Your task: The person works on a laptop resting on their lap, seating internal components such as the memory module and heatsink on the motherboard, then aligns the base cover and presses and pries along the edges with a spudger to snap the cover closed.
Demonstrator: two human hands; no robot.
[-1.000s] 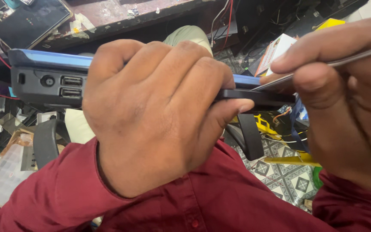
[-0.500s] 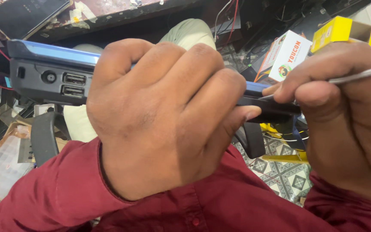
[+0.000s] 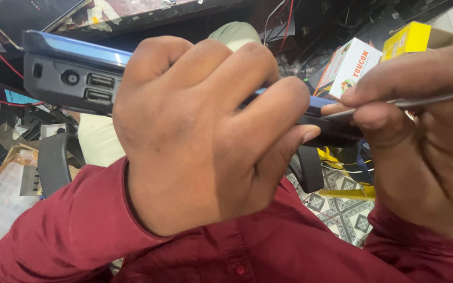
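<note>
The left hand [image 3: 205, 131] wraps around a slim blue-lidded laptop [image 3: 74, 78] held edge-on at mid-frame, its matte grey side showing a round jack and two rectangular ports. The right hand [image 3: 420, 141] pinches a thin, shiny metal tool [image 3: 420, 100] whose tip meets the laptop's right edge. Far right sit a white carton [image 3: 349, 65] and a yellow carton [image 3: 415, 36].

Patterned tile floor [image 3: 342, 204] lies beneath a cluttered dark workbench [image 3: 132, 15].
</note>
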